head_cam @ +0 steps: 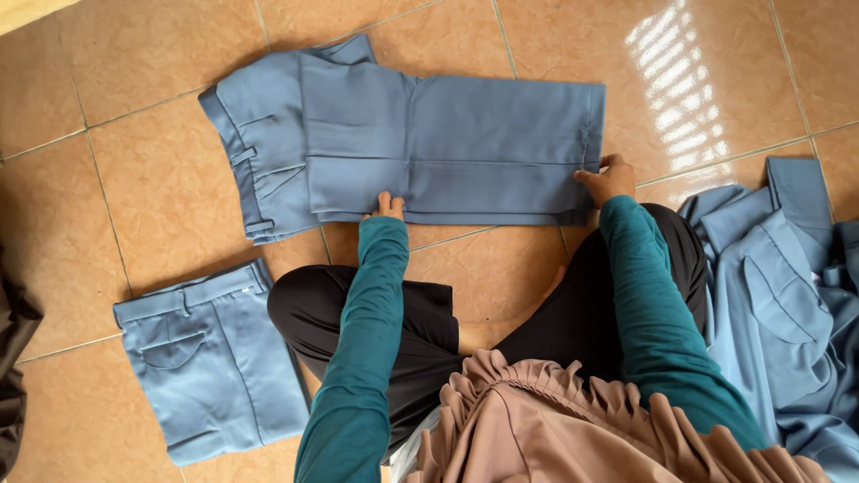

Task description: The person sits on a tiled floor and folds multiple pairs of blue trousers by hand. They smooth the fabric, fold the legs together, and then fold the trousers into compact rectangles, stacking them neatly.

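trousers (420, 143) in slate blue lie flat on the tiled floor (143, 206), folded lengthwise so both legs stack, with the waistband end toward the upper left and the hems toward the right. the leg section is doubled back over itself, leaving a neat rectangle that covers most of the garment.

left hand (386, 207) rests on the near edge of the folded legs, close to the middle of the rectangle; fingers lie flat and together on the cloth, pressing rather than pinching, so its grip is loose and not closed on anything. right hand (607, 177) sits at the near right corner by the hems, its fingers curled onto the edge of the fabric; whether it pinches the cloth or only presses it i cannot tell. both arms wear teal sleeves (358, 358).

a second pair of blue trousers (210, 362) lies already folded into a compact square on the floor at the lower left, well apart from the hands, its back pocket facing up. a heap of lighter blue garments (787, 295) is piled at the right, just beside the person's knee. the person sits cross-legged in black trousers (358, 313), with a pleated dusty-pink cloth (555, 420) hanging in the foreground. a dark fabric (13, 358) shows at the left edge.
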